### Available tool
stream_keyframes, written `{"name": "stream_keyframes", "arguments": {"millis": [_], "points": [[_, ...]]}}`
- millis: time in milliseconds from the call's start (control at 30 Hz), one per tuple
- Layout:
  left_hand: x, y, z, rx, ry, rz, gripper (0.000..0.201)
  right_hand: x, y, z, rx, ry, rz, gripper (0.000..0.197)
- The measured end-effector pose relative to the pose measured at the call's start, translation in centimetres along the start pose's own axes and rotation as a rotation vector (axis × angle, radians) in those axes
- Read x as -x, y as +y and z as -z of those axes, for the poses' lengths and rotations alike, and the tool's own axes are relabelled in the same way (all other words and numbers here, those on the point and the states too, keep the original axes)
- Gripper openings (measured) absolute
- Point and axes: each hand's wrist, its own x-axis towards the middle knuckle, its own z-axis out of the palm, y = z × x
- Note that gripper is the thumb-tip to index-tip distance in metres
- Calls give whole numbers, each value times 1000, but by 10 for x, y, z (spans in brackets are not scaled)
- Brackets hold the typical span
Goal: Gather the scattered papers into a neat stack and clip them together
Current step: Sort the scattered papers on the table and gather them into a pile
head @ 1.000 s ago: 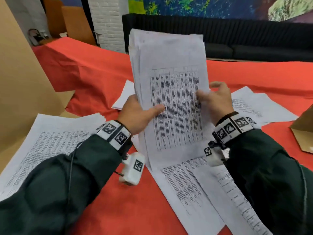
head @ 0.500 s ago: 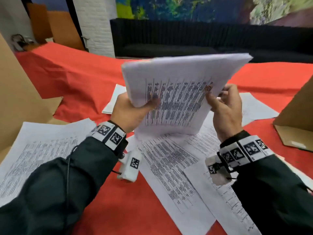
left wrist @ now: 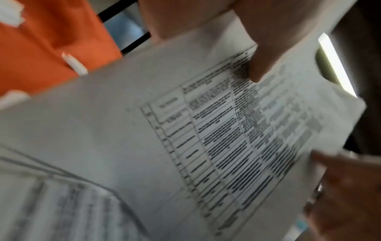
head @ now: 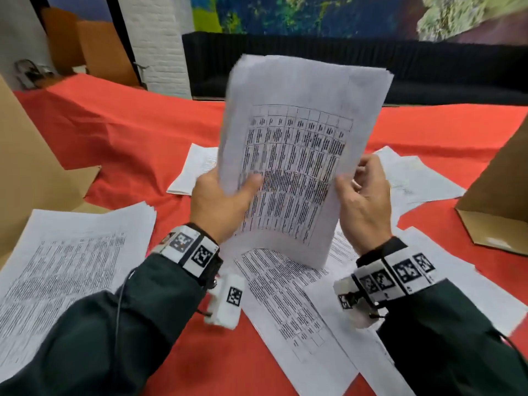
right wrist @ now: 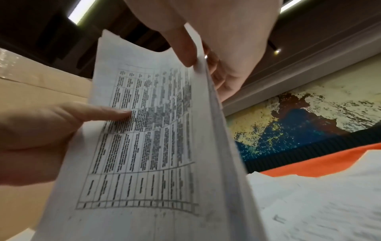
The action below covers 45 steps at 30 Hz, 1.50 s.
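Note:
I hold a thick stack of printed papers (head: 297, 167) upright over the red table, its bottom edge resting on loose sheets (head: 288, 298). My left hand (head: 223, 201) grips the stack's left edge, thumb across the front page. My right hand (head: 363, 201) holds the right edge with thumb in front and fingers behind. In the left wrist view the stack (left wrist: 185, 130) fills the frame under my thumb. From the right wrist the stack (right wrist: 156, 146) is seen edge-on, pinched by my right hand (right wrist: 195, 62). More sheets lie at the left (head: 63, 281) and at the back right (head: 414, 178). No clip is visible.
A red cloth (head: 114, 132) covers the table. Brown cardboard stands at the left (head: 25, 167) and at the right edge (head: 500, 201). A black sofa (head: 428, 70) runs along the far wall. Another sheet (head: 197, 170) lies behind my left hand.
The stack was turned sideways half a second ago and now stands upright again on its short edge. Both hands keep their hold on its sides.

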Motion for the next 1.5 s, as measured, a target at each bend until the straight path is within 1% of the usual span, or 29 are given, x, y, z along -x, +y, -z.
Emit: {"name": "stream_keyframes", "arguments": {"millis": [67,133,200,267,300,333,400,433,500,567,600,667,733,767,833,900,1000,1067,1167,1267,1333,1367,1400,1500], "points": [[-6,7,2,137,105,-12,24,-4,-10,0,10,32,57,23],[-9,19,6,274,145,-50,25,-8,-19,0,-23,65,89,23],[-9,25,7,373,126,-56,29,-8,-21,-1,-76,56,52,21],[-9,20,4,444,58,-9,35,-5,-17,-1,-36,35,20,17],[-7,17,2,446,28,25,33,-2,-13,-3,13,29,6,14],[-7,16,0,420,22,42,27,0,-11,-5,47,30,-1,11],[-9,23,-4,329,41,-19,15,-1,-13,-9,33,51,21,3],[-11,31,-4,315,49,-61,13,-3,-17,-9,2,81,46,10],[-17,50,-1,368,43,-143,16,-9,-25,-9,-59,122,103,23],[-26,52,4,427,12,-161,20,-12,-27,-6,-59,124,99,25],[-29,44,5,408,0,-135,21,-12,-24,-5,-39,109,68,25],[-29,20,5,295,-43,-23,24,-9,-15,-5,22,38,0,30],[-23,-1,5,210,-90,72,26,-4,-7,-7,86,-63,-6,27],[-21,-8,6,195,-100,90,28,-2,-4,-8,96,-90,7,24],[-17,-11,6,196,-117,90,34,-2,-1,-10,83,-76,19,21],[-13,-12,5,265,-93,72,35,0,3,-10,54,-39,3,20],[-9,-11,5,391,22,59,29,3,7,-11,36,1,-35,28],[-7,-13,2,382,27,40,23,3,6,-12,25,12,-36,31],[-4,-19,-3,315,38,37,16,2,3,-16,20,-1,10,26],[-5,-17,-1,299,30,42,19,4,1,-18,39,5,35,22],[-8,-11,4,340,28,27,33,4,-1,-16,29,21,28,25],[-12,-10,6,354,34,25,37,4,-1,-16,17,22,23,28],[-13,-6,8,347,40,19,33,3,-1,-15,16,17,28,29],[-16,6,8,257,49,-48,14,2,-5,-16,28,27,93,17]]}}
